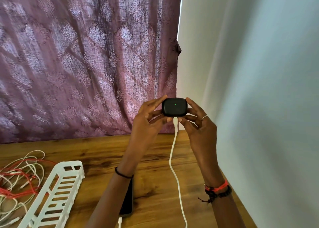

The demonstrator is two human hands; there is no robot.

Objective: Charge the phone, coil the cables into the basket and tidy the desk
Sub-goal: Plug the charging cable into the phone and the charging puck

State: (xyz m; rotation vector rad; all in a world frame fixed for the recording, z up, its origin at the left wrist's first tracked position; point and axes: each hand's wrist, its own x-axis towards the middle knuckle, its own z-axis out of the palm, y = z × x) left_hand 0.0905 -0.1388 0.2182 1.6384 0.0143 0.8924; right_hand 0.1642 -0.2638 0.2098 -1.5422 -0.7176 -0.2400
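forearms raised, left hand (pixel 146 124), right hand (pixel 200 126) facing, fingers (pixel 155 102) pinching

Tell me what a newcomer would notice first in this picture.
First, the small black case with a green light, raised mid-frame between the left grip and right grip, a white cable hanging from its underside to the desk. Behind it hangs a patterned purple curtain; at lower left, tangled red and white cables lie beside a white basket.

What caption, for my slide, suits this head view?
Left hand and right hand hold a black case, green light on, white cable plugged in; tangled cables lie beside the basket.
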